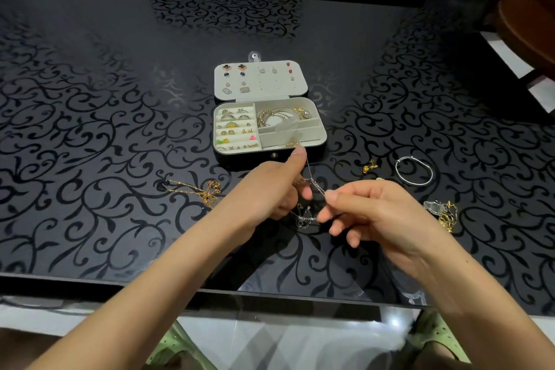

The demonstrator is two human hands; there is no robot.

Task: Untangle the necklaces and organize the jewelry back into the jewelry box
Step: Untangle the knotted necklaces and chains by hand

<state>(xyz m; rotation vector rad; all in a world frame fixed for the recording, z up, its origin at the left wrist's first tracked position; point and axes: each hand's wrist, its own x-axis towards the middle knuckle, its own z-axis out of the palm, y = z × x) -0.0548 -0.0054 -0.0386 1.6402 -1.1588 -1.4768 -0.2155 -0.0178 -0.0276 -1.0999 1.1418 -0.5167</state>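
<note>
Both my hands hold a thin silver necklace (312,186) just above the table, in front of the open jewelry box (268,129). My left hand (276,186) pinches the chain between raised thumb and curled fingers. My right hand (369,213) pinches the other stretch of chain at its thumb tip. A tangled silver clump (304,217) hangs between the hands. The box has a cream lining, rings and studs in its left slots, bracelets at its top right, and earrings pinned on the lid.
A gold chain (198,191) lies left of my hands. A silver bangle (414,170) and small gold earrings (370,166) lie to the right. A gold tangle with a clear bag (443,213) sits far right. The table's front edge (270,294) is near.
</note>
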